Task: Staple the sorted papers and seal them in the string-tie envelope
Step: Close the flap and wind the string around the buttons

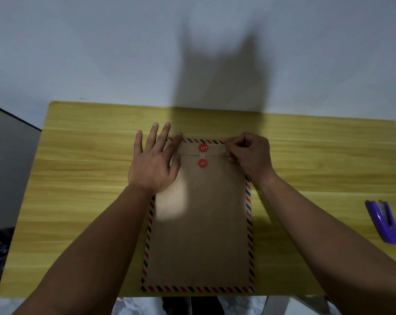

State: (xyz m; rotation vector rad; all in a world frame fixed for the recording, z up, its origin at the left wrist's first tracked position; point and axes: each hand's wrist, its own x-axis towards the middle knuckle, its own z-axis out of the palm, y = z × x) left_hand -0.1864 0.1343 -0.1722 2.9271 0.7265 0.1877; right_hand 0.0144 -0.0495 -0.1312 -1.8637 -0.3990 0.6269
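Envelope (199, 235): you have matt brown kraft paper here, smooth, with a printed red-and-blue striped border.
Discs (202, 147): your two red closure discs look like smooth card, each with a pale metal eyelet.
String (202, 155): thin white thread.
Bench (90, 178): yellow wood-grain top, smooth, faint sheen.
Stapler (384, 221): glossy purple plastic.

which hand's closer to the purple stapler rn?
Right. The right hand is at the envelope's top right corner, pinching the string; the stapler lies off to its right. The left hand presses flat on the envelope's top left, farther away.
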